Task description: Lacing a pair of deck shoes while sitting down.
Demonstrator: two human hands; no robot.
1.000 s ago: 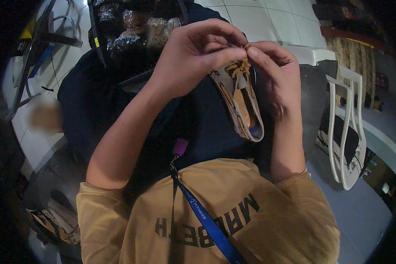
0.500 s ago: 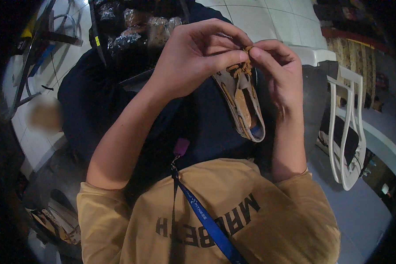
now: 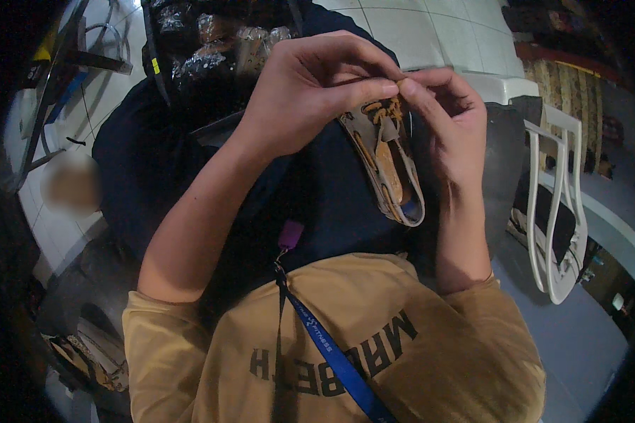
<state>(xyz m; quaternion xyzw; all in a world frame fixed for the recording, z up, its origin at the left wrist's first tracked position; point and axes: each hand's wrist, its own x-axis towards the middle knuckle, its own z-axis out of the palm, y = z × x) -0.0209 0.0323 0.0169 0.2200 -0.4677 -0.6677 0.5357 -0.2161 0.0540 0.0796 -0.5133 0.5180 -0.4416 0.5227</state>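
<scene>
A pale grey shoe with a tan insole rests on my dark-clothed lap, its toe end under my hands and its heel toward my body. Orange-brown laces lie bunched over its front. Above them, my left hand pinches a lace between thumb and forefinger. My right hand meets it fingertip to fingertip, also pinching the lace. Most of that lace piece is hidden by the fingers, as is the shoe's toe.
Beyond my left arm stands a dark bin of items in clear plastic wrap. A white plastic chair is at the right. A blue lanyard with a purple tag hangs on my chest. More shoes lie at the lower left.
The fingertips have drawn closer together, and less of the lace shows between them. The shoe has shifted very slightly to the left.
</scene>
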